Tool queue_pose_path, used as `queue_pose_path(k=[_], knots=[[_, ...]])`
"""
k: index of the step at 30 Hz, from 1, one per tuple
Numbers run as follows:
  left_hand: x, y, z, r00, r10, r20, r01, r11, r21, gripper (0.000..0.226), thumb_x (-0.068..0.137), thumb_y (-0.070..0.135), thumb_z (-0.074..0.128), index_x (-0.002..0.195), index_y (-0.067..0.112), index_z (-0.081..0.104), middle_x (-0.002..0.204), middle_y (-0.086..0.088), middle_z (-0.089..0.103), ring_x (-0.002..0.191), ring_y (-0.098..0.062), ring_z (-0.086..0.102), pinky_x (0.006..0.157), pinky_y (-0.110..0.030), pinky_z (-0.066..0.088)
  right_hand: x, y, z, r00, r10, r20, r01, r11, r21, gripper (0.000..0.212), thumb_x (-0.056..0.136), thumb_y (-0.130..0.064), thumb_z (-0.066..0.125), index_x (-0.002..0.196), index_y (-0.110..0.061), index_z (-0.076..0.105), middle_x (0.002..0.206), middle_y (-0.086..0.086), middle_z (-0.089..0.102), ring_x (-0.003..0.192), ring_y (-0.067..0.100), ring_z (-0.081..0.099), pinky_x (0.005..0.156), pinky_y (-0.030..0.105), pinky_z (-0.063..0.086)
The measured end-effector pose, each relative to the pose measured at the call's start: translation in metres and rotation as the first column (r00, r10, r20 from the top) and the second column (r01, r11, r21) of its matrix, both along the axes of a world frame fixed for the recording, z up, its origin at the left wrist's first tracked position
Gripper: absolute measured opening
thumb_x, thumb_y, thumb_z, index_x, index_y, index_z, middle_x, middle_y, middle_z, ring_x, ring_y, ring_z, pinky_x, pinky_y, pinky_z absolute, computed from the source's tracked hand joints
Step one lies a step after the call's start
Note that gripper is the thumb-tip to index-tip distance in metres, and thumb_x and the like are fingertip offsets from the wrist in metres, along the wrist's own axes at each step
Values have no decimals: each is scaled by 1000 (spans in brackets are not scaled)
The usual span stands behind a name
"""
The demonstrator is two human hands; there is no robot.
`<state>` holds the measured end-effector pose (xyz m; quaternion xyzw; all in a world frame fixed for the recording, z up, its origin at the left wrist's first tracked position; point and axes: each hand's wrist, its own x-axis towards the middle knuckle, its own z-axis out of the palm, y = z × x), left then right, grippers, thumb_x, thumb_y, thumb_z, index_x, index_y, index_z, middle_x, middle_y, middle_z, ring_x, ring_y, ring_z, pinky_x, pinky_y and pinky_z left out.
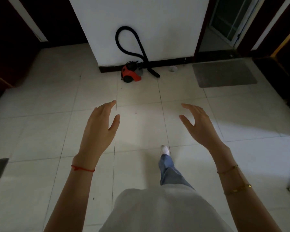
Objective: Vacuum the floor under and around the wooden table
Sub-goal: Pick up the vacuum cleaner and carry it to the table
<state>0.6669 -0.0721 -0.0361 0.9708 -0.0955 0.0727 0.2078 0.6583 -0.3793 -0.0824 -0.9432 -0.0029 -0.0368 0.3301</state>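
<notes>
Both hands, left hand and right hand, are out front, fingers relaxed, grip empty, probably since the vacuum sits parked against the wall, well ahead.

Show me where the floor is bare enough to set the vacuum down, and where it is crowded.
Bare tile runs between the two raised hands, left hand and right hand, and forward to the vacuum. More lies left of the vacuum, toward the dark doorway. Crowded: the wall base, where the vacuum, its hose and nozzle sit, and the grey mat to its right.
</notes>
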Motion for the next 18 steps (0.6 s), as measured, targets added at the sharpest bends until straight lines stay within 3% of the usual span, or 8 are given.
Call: queue_pose_path(k=[6, 13, 18], knots=[[139, -32, -2, 1000, 17, -12, -17, 1000, -3, 47, 97, 29, 48, 141, 14, 40, 138, -5, 50, 128, -20, 46, 109, -43, 38, 154, -33, 8, 996, 83, 23, -82, 996, -35, 49, 97, -40, 46, 141, -19, 41, 143, 0, 46, 133, 15, 40, 111, 34, 33], [283, -49, 9, 993, 122, -2, -122, 993, -3, 47, 96, 31, 47, 141, 15, 41, 137, -4, 51, 125, -19, 48, 105, -37, 41, 331, -56, 24, 989, 150, 6, -149, 987, -57, 49, 97, -42, 45, 142, -22, 39, 143, -1, 45, 134, 14, 38, 107, 26, 27], [371, -44, 0, 981, 194, -23, -194, 981, 13, 48, 96, 31, 47, 141, 15, 41, 137, -5, 51, 126, -20, 48, 104, -35, 41, 439, -54, 19, 984, 179, 12, -178, 981, -73, 48, 98, -42, 44, 141, -22, 39, 142, -1, 45, 133, 14, 37, 107, 27, 29]])
